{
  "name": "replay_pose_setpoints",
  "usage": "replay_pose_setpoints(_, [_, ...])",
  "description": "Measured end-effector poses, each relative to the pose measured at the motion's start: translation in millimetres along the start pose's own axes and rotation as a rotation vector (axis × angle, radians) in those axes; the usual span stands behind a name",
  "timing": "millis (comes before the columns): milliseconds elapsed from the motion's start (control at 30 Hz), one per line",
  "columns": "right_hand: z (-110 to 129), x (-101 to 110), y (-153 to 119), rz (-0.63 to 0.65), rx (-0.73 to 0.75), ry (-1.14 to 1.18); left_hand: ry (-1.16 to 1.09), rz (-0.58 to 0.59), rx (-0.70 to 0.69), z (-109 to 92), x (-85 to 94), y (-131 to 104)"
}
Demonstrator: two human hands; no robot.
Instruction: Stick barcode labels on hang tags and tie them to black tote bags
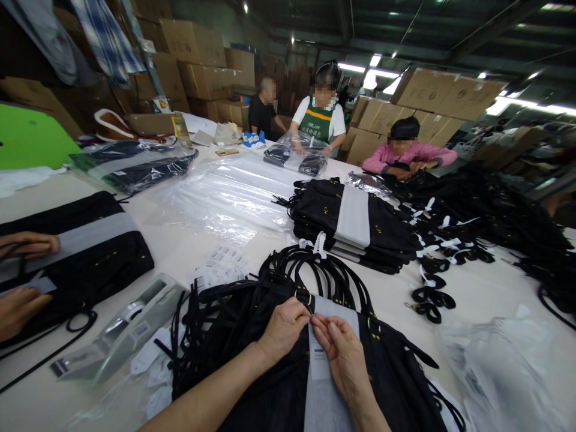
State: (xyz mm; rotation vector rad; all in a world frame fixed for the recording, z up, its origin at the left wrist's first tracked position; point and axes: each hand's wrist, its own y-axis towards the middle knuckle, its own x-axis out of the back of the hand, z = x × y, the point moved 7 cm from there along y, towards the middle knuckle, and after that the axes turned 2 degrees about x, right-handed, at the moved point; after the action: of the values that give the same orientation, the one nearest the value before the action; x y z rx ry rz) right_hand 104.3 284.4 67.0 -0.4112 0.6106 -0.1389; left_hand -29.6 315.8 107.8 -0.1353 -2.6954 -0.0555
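On the long white table (189,252), just nearer than the stack of banded black bags (355,225), a black strapped bag (252,336) lies flat so its grey paper band (321,384) faces up, where left hand (281,330) and right hand (344,357) pinch a small white label (317,355), print unreadable.

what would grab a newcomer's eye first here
At bottom centre, the left hand and right hand pinch the top edge of a grey band wrapped around a black bag. Beyond them rises a stack of banded black bags, and a tape dispenser lies to the left.
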Motion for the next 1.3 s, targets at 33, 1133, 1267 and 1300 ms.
replay_pose_setpoints(33, [-0.1,0.1,0.0,0.001,0.002,-0.006,-0.003,-0.001,-0.002,-0.4,0.1,-0.1])
replay_pose_setpoints(1133, [18.7,-31.7,-6.8,-0.146,0.168,-0.192,-0.172,0.060,-0.204,-18.7,-6.0,-7.4])
replay_pose_setpoints(1267, [18.9,-40.2,-7.2,-0.127,0.174,-0.213,-0.240,0.112,-0.091,-15.1,-5.8,-2.9])
replay_pose_setpoints(1300, [17.3,-40.4,-6.6,-0.122,0.155,-0.204,-0.252,0.111,-0.074,-14.2,-5.0,-2.5])
